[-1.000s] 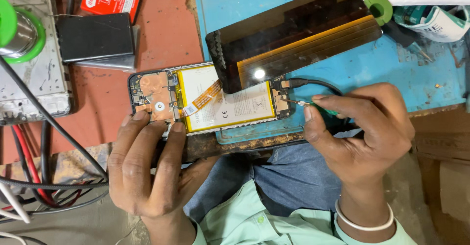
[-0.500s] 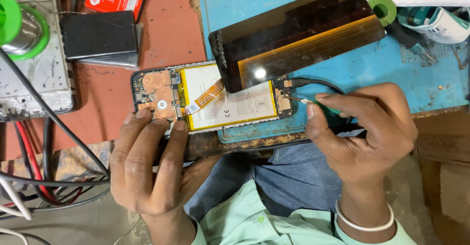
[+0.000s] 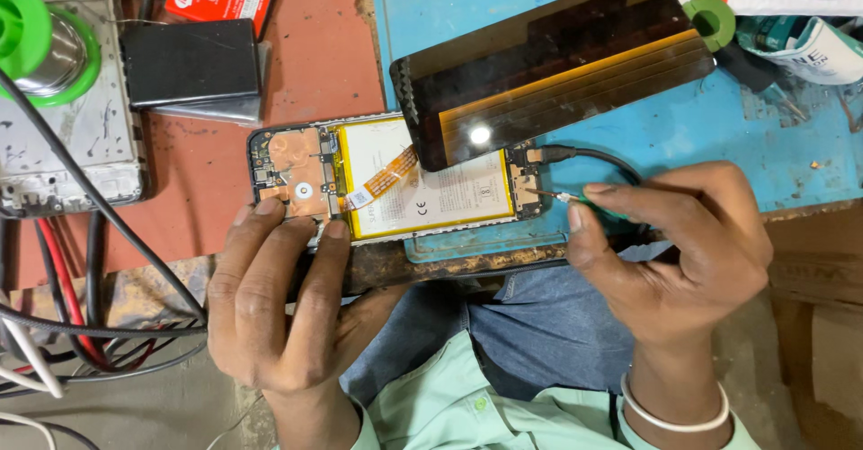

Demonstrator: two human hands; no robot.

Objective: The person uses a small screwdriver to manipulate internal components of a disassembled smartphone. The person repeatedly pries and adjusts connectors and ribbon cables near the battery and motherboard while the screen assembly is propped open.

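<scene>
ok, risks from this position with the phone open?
1. The detached screen leans over the opened phone, seemingly tied only by the orange flex ribbon; a nudge could strain or tear it.
2. The right hand holds a thin screwdriver at the lower board, close to the battery; a slip might puncture it.
3. The phone overhangs the bench edge, steadied only by left hand fingertips.

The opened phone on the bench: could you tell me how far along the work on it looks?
Done: the phone lies open, its battery and boards bare, the dark screen panel swung aside on an orange ribbon. In hand: the left hand steadies the lower edge; the right hand puts a fine screwdriver to the small board by the cable end. Left: the screen is not yet seated.
</scene>
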